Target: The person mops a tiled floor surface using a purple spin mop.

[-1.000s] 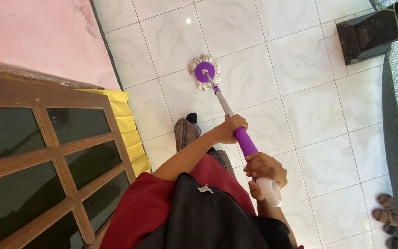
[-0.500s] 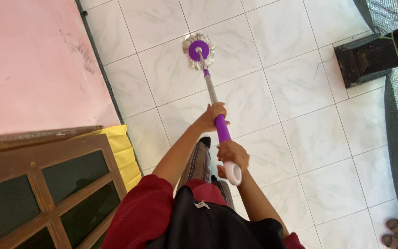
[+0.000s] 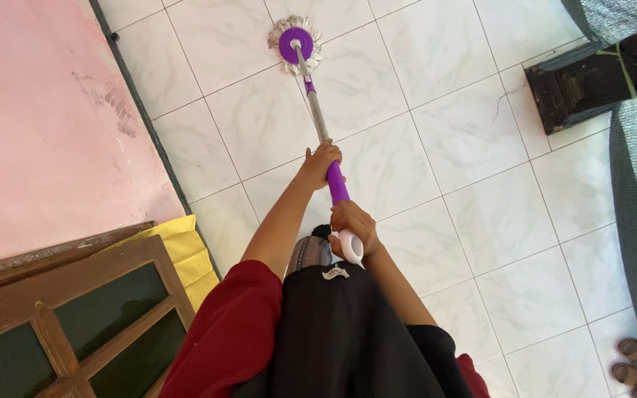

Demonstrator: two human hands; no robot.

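Head view: mop (image 3: pixel 318 118) pushed farther out over the white tiled floor (image 3: pixel 436 147) than a second ago, mop head (image 3: pixel 296 44) now well beyond the fingers, close to the dark strip along the pink wall (image 3: pixel 38 133). Arms stretched longer than before. Left hand (image 3: pixel 320 163) wrapped tight round the purple grip, fingers closed on it; right hand (image 3: pixel 353 223) just behind, fingers closed round the white end of the handle. Judging by that reach, a forward stroke near its full length. No bucket or other container in sight. Right of the fingers: dark wooden block (image 3: pixel 584 81); far behind, sandals (image 3: pixel 632 361). Left: yellow cloth (image 3: pixel 186 254), wooden window frame (image 3: pixel 75 317).
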